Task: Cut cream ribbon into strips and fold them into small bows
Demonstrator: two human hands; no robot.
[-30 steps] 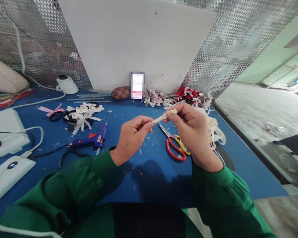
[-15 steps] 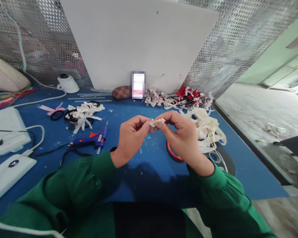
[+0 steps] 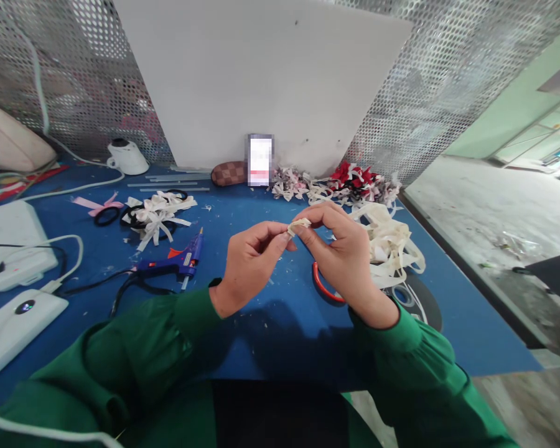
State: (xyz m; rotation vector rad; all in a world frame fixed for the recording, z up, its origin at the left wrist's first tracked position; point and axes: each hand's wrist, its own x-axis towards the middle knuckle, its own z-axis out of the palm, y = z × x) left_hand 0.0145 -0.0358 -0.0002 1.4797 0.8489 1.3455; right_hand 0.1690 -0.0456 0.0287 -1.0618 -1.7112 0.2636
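Note:
Between my fingertips, over the middle of the table, is a small folded piece of cream ribbon (image 3: 299,224). My left hand (image 3: 252,258) pinches its left end, with thumb and forefinger together. From the right, my right hand (image 3: 340,252) grips it between thumb and fingers. The fingers cover much of the ribbon, so its exact shape is hidden. Below my right hand a red handle (image 3: 325,287) lies on the table, partly covered. A heap of loose cream ribbon (image 3: 387,236) lies just right of that hand.
A blue glue gun (image 3: 180,261) with its cord lies left on the blue table (image 3: 471,323). Behind it sit white bows with black hair ties (image 3: 156,214). A phone (image 3: 260,160) leans at the back, beside piled bows (image 3: 354,180). White power bank (image 3: 23,330) at far left.
Both hands have shifted slightly, the left one a little to the right. The ribbon between them looks more compact and is turned more upward at its right end.

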